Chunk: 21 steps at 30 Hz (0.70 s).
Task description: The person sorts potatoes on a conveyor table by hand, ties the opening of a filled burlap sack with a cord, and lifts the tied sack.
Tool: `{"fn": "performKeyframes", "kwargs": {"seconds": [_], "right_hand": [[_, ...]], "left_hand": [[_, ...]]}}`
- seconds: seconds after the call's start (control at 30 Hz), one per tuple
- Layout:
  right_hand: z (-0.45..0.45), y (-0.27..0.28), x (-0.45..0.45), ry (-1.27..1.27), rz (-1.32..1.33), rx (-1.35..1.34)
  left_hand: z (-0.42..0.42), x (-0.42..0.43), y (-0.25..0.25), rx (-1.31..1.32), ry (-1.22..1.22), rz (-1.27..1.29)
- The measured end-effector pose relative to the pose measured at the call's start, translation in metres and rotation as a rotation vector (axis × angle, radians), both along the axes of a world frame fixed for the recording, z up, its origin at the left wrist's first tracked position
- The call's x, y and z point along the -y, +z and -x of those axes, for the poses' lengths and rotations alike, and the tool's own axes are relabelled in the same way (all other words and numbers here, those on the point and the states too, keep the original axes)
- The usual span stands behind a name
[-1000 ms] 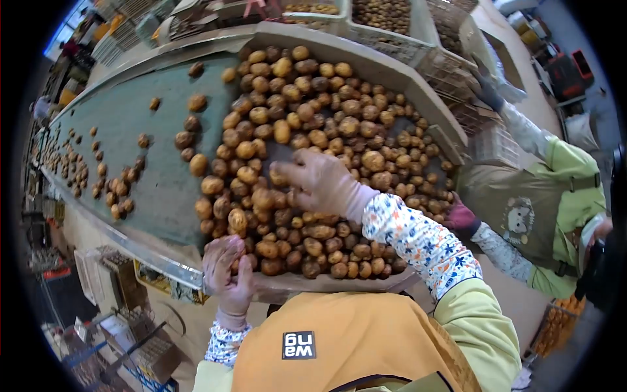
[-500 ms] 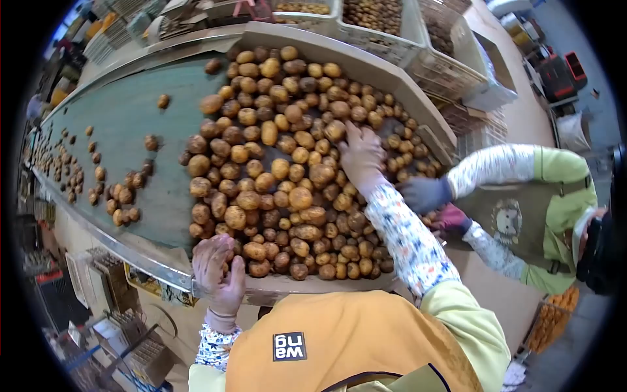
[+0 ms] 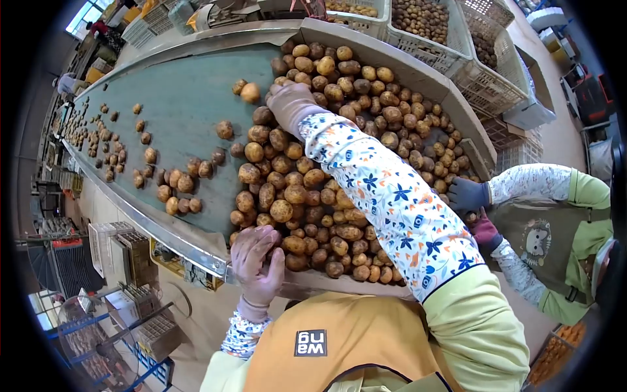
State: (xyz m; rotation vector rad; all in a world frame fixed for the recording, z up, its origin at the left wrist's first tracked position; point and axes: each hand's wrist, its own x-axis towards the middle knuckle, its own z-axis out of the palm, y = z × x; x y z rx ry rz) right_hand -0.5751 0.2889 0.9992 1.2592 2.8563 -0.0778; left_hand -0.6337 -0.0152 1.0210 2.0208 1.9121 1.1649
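A heap of potatoes (image 3: 295, 195) covers the near end of the green conveyor belt (image 3: 189, 85). My right hand (image 3: 292, 104) reaches across to the heap's far left side, palm down with its fingers bent over the potatoes. Just beyond its fingertips is a slightly blurred potato (image 3: 250, 92), apart from the hand. At the near left corner, my left hand (image 3: 257, 256) rests over potatoes by the metal rim (image 3: 219, 261), thumb apart from the fingers. Its fingertips are partly hidden against the heap. Neither hand visibly grips a potato.
On the right, a co-worker's gloved hands (image 3: 469, 195) are at the heap's edge. Crates of potatoes (image 3: 428, 32) stand behind the side board (image 3: 392, 57). Loose potatoes (image 3: 186, 183) lie along the belt. Stacked crates (image 3: 134, 255) stand on the floor at left.
My right hand has moved from the middle right of the heap to its far left side. My left hand stays at the near corner. The camera view has shifted.
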Motion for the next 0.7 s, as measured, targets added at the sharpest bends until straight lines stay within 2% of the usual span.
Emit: {"fn": "performKeyframes", "kwargs": {"seconds": [0.07, 0.2, 0.23, 0.27, 0.33, 0.37, 0.4, 0.43, 0.5, 0.53, 0.57, 0.6, 0.63, 0.67, 0.7], "right_hand": [[-0.005, 0.013, -0.002, -0.013, 0.055, 0.072], [-0.003, 0.011, 0.003, -0.196, 0.214, 0.097], [-0.023, 0.019, 0.01, -0.071, 0.208, 0.126], [-0.037, 0.005, 0.011, -0.08, 0.22, 0.053], [-0.083, -0.009, 0.039, -0.044, -0.008, -0.314], [-0.105, -0.01, 0.05, 0.061, -0.154, -0.482], [-0.128, 0.004, 0.058, 0.175, -0.368, -0.647], [-0.153, 0.025, 0.058, 0.234, -0.617, -0.651], [-0.216, 0.062, 0.046, 0.141, -0.507, -0.492], [-0.251, 0.056, 0.043, 0.116, -0.387, -0.346], [-0.284, 0.031, 0.042, 0.196, -0.253, -0.179], [-0.334, -0.024, 0.052, 0.425, -0.09, 0.08], [-0.409, -0.1, 0.053, 0.819, -0.012, 0.307], [-0.389, -0.075, 0.034, 0.63, 0.016, 0.297], [-0.331, -0.012, 0.019, 0.302, 0.002, 0.081]], "left_hand": [[-0.002, 0.002, -0.001, 0.046, 0.003, -0.015], [-0.002, 0.001, -0.001, 0.024, 0.014, -0.001], [-0.003, 0.001, 0.0, 0.027, -0.004, 0.002], [-0.004, 0.002, 0.003, 0.032, -0.021, 0.008], [-0.004, 0.003, 0.004, -0.003, -0.01, 0.022], [-0.003, 0.002, 0.006, 0.059, -0.01, 0.006], [-0.003, 0.0, 0.008, -0.008, 0.0, -0.013], [-0.007, -0.002, 0.007, 0.013, -0.044, 0.004], [-0.007, -0.01, 0.021, -0.008, -0.038, -0.02], [-0.005, -0.009, 0.026, -0.006, -0.041, -0.018], [0.0, -0.006, 0.025, 0.018, -0.082, -0.001], [0.005, -0.005, 0.019, 0.106, -0.121, -0.022], [0.003, 0.0, 0.019, 0.077, -0.056, -0.032], [0.003, 0.002, 0.012, 0.041, -0.051, -0.081], [0.003, 0.002, 0.007, 0.041, -0.018, -0.097]]}}
